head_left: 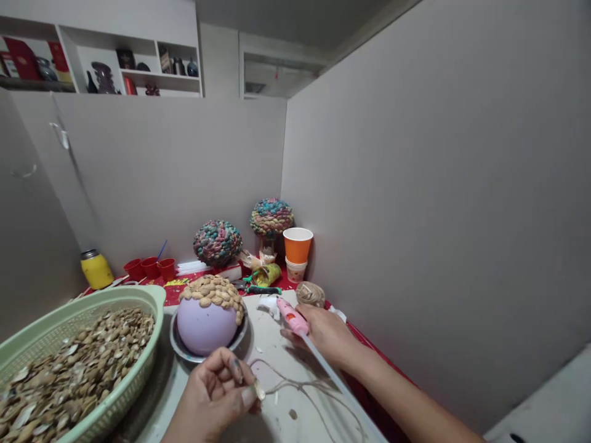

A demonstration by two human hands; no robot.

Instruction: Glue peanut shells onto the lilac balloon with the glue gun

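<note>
Between the thumb and fingers of my left hand (pixel 224 394) is a half peanut shell (pixel 259 389), held low in front of the bowl. My right hand (pixel 318 329) is wrapped round a pink hot glue gun (pixel 292 315); a long glue stick (pixel 339 384) runs from its back toward me. Ahead of my left hand, a lilac balloon (pixel 205 326) rests in a metal bowl (pixel 175 344). Peanut shells (pixel 212 290) cover the balloon's top and part of its right side. A green plastic basket (pixel 159 295) full of loose shells (pixel 87 363) stands at the left.
A twine ball (pixel 310 294) sits beyond my right hand; loose cord (pixel 300 384) trails over the board. Behind are pliers (pixel 263 290), orange cup (pixel 298 246), red cups (pixel 150 267), a yellow jar (pixel 96 269) and two colourful shell-covered balls (pixel 218 243). A grey partition (pixel 415 215) bounds the right.
</note>
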